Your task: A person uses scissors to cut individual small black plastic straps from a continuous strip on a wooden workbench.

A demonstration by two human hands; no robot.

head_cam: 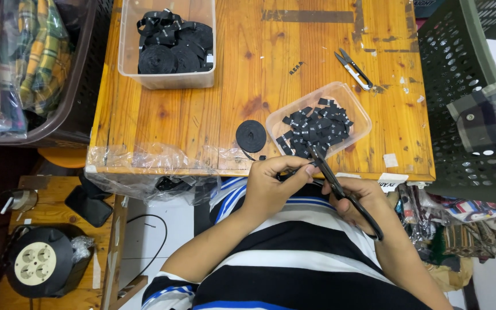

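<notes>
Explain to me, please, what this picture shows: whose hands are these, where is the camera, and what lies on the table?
There is no machine here. A camera worn on a person's head looks down at their own two bare hands. The right hand holds black scissors. The left hand pinches a thin black strip at the blades. On the wooden table lie a shallow clear tray of small cut black labels, a deeper clear box of black tape rolls, one loose black roll and small thread snips. Baskets of folded cloth stand on either side.
</notes>
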